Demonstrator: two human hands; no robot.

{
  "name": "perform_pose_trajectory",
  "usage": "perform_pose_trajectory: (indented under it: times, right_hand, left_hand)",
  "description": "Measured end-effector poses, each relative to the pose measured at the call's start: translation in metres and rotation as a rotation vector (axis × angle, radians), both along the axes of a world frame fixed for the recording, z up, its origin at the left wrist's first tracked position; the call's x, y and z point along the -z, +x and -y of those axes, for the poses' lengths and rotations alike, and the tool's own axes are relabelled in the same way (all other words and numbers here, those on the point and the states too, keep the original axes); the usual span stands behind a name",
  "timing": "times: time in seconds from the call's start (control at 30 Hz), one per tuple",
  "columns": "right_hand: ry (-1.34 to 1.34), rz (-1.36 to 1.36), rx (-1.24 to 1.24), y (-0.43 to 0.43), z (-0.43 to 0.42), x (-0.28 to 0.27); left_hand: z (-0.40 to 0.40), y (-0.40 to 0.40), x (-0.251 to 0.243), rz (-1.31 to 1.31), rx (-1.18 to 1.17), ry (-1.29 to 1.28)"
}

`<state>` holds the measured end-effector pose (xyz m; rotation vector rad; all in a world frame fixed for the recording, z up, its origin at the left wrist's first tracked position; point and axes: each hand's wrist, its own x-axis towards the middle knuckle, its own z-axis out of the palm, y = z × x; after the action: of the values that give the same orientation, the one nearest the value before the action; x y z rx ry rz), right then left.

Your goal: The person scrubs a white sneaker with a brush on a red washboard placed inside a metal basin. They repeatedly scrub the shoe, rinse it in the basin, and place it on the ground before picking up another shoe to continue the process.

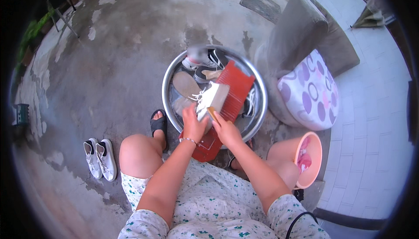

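A white lace-up shoe (212,98) lies on its side across a red plastic washboard (237,90), its pale sole edge facing right. My left hand (193,124) grips the near end of the shoe. In my right hand (227,131) is a brush with a wooden back (214,115), held against or just over the shoe; its bristles are hidden. The washboard slants over a round metal basin (166,88), its lower end toward my lap. Inside the basin are several other shoes, among them one with its tan sole (185,85) turned up and a black one (201,75).
A pair of white sneakers (105,160) stands on the wet concrete floor to the left. On the right are a peach plastic bucket (309,181) with pink cloth (304,160) inside, a grey sofa-like seat (301,26) and a purple-patterned cushion (309,91). White tiles (363,134) lie beyond.
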<state>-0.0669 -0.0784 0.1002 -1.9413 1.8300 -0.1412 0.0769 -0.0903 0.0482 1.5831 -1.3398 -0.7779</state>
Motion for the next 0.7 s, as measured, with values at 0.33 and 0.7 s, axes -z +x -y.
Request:
perform_pose_trajectory:
  times: [0.33,0.7]
  right_hand:
    - [-0.099,0.074,0.059,-0.024,0.008,0.021]
    - [-0.473,-0.134,-0.187,0.000,0.025,-0.038]
  left_hand:
    - [-0.028,-0.017,0.060,-0.011,0.153,0.308]
    - [0.023,-0.032,-0.008,-0.106,0.082,-0.072]
